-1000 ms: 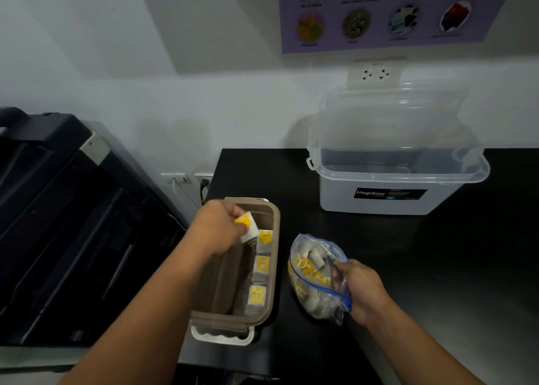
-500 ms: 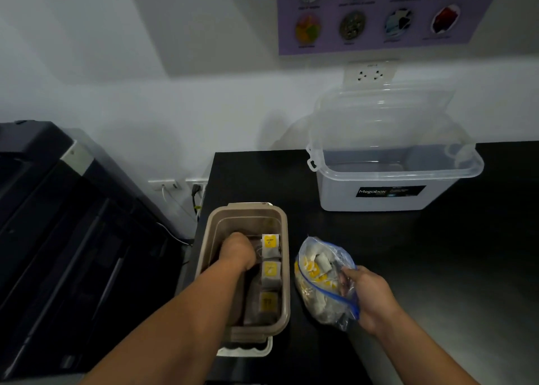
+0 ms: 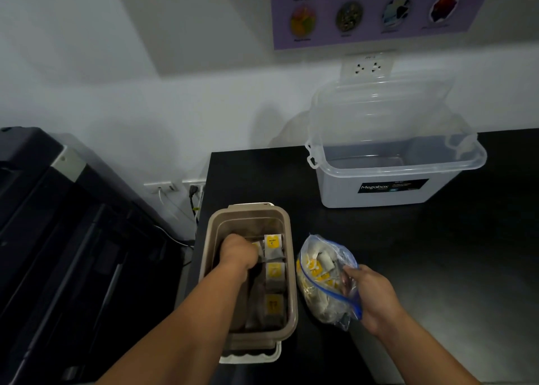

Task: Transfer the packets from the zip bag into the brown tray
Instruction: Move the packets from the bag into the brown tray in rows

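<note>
left hand (image 3: 237, 253) is curling inside the brown plastic tray (image 3: 248, 210), holding what i cannot tell. right hand (image 3: 372, 292) is gripping the clear zip bag (image 3: 323, 282) beside it. laying yellow-label packets (image 3: 274, 246) flat in rows is looking best.

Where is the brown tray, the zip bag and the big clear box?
brown tray (image 3: 248, 210): head view, on its far rim.
zip bag (image 3: 325, 279): head view, on the middle of its clear side.
clear box (image 3: 338, 190): head view, on its front wall, left of the label.
</note>
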`<move>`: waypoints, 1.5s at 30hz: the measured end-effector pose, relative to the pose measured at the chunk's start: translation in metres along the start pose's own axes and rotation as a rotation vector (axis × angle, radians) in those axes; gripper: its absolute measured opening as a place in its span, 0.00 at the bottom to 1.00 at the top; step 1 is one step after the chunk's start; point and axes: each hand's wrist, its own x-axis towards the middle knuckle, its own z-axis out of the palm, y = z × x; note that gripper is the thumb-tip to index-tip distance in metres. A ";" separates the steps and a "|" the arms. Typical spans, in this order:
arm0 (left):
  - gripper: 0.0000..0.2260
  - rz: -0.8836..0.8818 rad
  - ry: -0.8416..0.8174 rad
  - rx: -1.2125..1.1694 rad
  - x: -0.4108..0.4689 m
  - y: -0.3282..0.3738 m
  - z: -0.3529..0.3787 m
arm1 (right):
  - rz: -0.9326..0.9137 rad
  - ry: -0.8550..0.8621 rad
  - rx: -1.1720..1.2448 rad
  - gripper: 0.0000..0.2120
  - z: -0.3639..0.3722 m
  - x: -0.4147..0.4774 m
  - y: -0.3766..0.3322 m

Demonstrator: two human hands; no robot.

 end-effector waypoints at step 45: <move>0.10 0.813 -0.344 1.442 -0.099 0.081 0.116 | -0.021 -0.058 -0.164 0.07 -0.036 -0.001 -0.024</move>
